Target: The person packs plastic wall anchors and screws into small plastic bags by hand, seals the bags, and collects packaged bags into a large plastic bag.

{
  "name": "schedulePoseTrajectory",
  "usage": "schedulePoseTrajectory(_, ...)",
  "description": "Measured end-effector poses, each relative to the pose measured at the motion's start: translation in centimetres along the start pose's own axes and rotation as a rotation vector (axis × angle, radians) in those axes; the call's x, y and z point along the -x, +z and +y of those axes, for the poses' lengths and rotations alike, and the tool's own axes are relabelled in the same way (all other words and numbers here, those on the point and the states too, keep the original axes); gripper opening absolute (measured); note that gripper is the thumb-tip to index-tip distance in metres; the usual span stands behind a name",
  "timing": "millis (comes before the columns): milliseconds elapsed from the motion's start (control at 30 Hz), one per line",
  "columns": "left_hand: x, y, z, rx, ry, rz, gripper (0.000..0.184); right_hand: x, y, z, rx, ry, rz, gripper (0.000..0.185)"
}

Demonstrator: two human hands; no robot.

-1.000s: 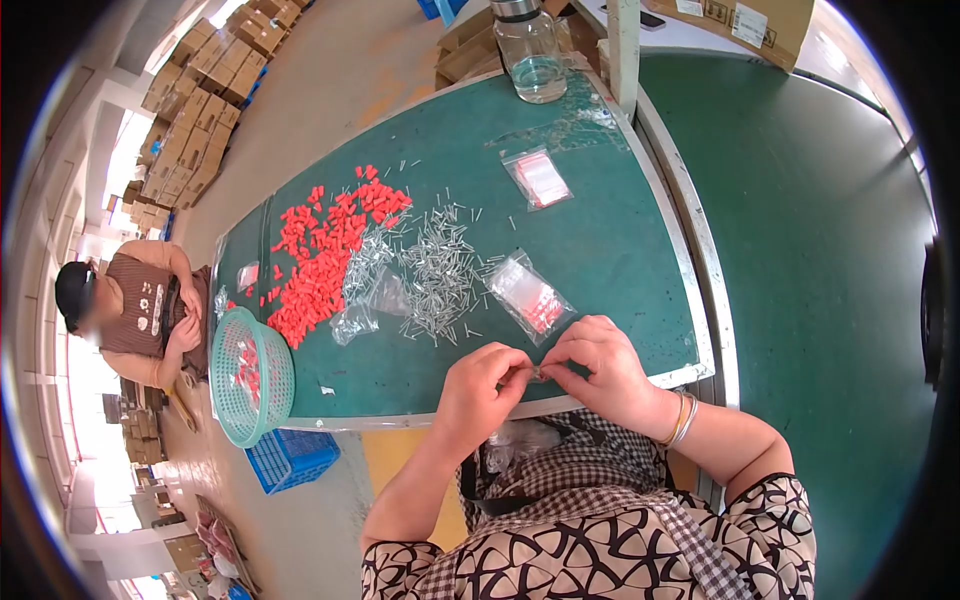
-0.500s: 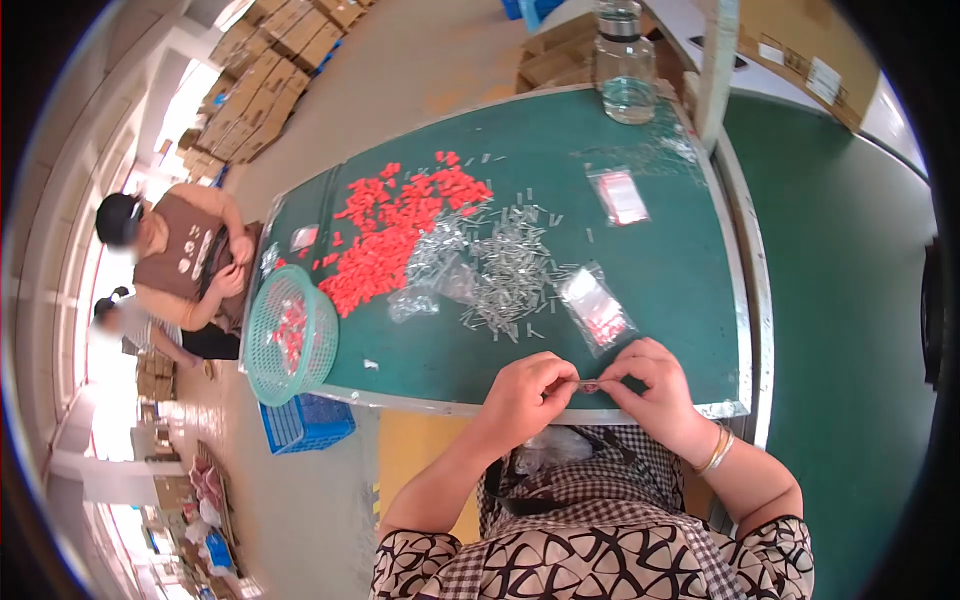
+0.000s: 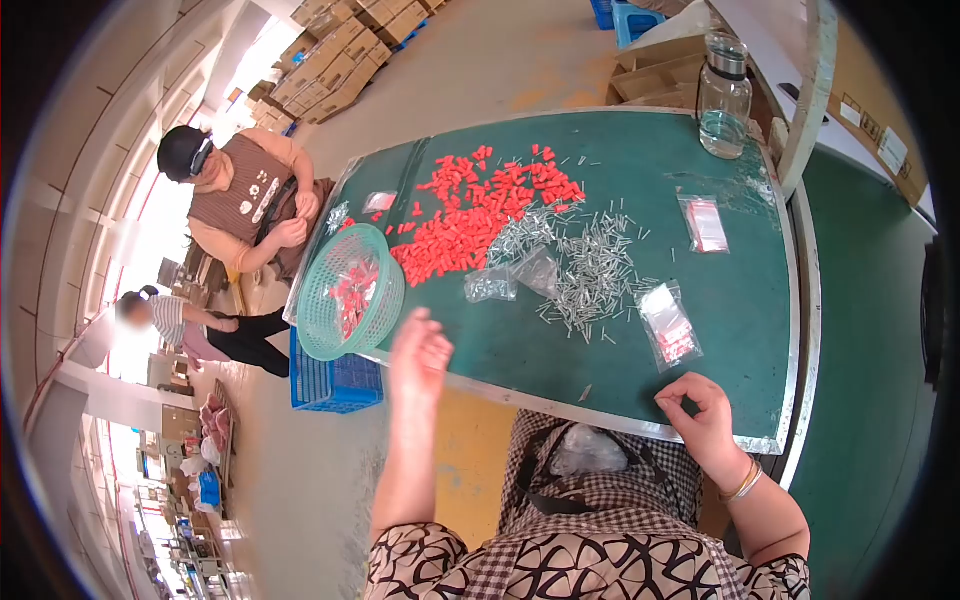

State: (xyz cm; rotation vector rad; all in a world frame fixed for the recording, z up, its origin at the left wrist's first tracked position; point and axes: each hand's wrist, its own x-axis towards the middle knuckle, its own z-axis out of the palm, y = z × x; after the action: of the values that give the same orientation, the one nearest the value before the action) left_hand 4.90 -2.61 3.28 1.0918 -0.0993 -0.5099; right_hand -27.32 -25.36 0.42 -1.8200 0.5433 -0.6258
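Note:
My left hand is at the table's front edge, just right of the green mesh basket, its fingers loosely apart and slightly blurred; nothing shows in it. Small bags with red pieces lie inside the basket. My right hand is over the front right edge, thumb and fingertips pinched together; whatever is between them cannot be made out. Just beyond it lies a stack of clear zip bags with red pieces. Red plastic wall plugs are heaped mid-table, beside a pile of silver screws.
Crumpled clear bags lie in front of the plugs. Another bag pack and a water bottle are at the right. A blue crate stands below the basket. A co-worker works at the table's left end.
My hands have parted: the left has swung left to the basket, the right stays near the front right edge. The small item they pinched together is no longer visible. The view has shifted.

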Motion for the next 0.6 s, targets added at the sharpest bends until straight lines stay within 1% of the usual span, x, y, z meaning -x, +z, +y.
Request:
schedulePoseTrajectory(67,2.0,1.4,-3.6,-0.001,-0.123,-0.099,0.017,0.1,0.1,-0.1,0.001,0.013,-0.007,0.010)
schedulePoseTrajectory(133,3.3,2.4,-7.3,-0.090,-0.232,-0.141,0.017,0.1,0.2,-0.2,0.025,0.002,-0.017,0.010)
schedulePoseTrajectory(200,4.7,4.3,-9.7,-0.260,-0.250,-0.144,0.018,0.1,0.4,-0.2,0.069,-0.035,-0.028,0.011)
schedulePoseTrajectory(300,5.6,6.0,-11.1,-0.528,-0.066,-0.219,0.017,0.3,0.5,-0.2,0.086,-0.061,-0.059,0.011)
schedulePoseTrajectory(433,6.6,6.5,-11.6,-0.642,0.031,-0.228,0.015,0.7,0.6,-0.5,0.058,-0.107,-0.159,0.011)
schedulePoseTrajectory(533,6.9,6.5,-11.8,-0.663,0.132,-0.276,0.014,1.3,0.9,-1.5,-0.029,-0.038,-0.257,0.010)
schedulePoseTrajectory(600,7.0,6.2,-12.0,-0.657,0.217,-0.296,0.012,2.1,2.0,-1.6,-0.053,-0.054,-0.296,0.008)
